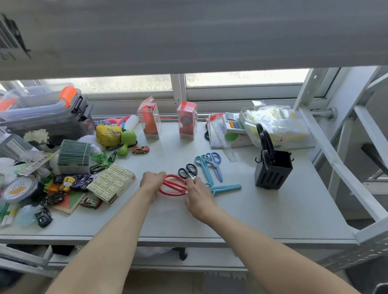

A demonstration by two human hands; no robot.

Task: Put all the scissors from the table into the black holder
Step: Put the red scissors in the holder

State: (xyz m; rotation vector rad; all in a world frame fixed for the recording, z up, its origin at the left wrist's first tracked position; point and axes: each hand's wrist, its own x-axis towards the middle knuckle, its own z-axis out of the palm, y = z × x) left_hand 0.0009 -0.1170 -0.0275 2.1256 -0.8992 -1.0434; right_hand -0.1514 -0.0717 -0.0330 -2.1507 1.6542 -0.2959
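Red-handled scissors (172, 186) lie in the middle of the table. My left hand (150, 182) grips their left loop. My right hand (198, 196) pinches the blades of the black-handled scissors (188, 170) just behind the red pair. Two blue scissors (206, 166) and a purple-blue pair (215, 162) lie to the right, and another blue pair (226, 187) lies close to my right hand. The black holder (273, 172) stands at the right with several black-handled scissors (265, 143) upright in it.
Toy cars, a stack of boxes (111, 182), a green toy and storage bins (44, 109) crowd the table's left side. Two clear red-topped boxes (187, 119) stand at the back. A tray of packets (274, 123) sits behind the holder. A metal frame (335, 154) slants along the right.
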